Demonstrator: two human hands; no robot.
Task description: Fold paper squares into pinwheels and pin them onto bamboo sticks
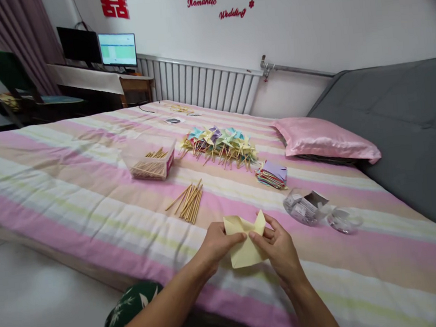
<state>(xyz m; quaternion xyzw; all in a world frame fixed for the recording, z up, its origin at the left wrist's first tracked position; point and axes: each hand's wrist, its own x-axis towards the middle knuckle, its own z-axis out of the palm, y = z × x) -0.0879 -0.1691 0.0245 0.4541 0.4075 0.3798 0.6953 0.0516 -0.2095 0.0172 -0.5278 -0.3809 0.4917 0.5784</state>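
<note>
home bedroom: striped bed (88, 159), pink pillow (325, 139), radiator (203, 86), desk with monitors (116, 50), wedding wall decals (114, 3).

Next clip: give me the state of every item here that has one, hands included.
yellow paper: partly folded, top corners turned up, held in both hands.
left hand: pinching the paper's left side.
right hand: pinching the paper's right side.
stick box: open, sticks inside.
loose sticks: lying bundled on the bed.
pinwheels: assembled, heaped together.
monitor by the radiator: lit.
monitor by the curtain: dark.
</note>
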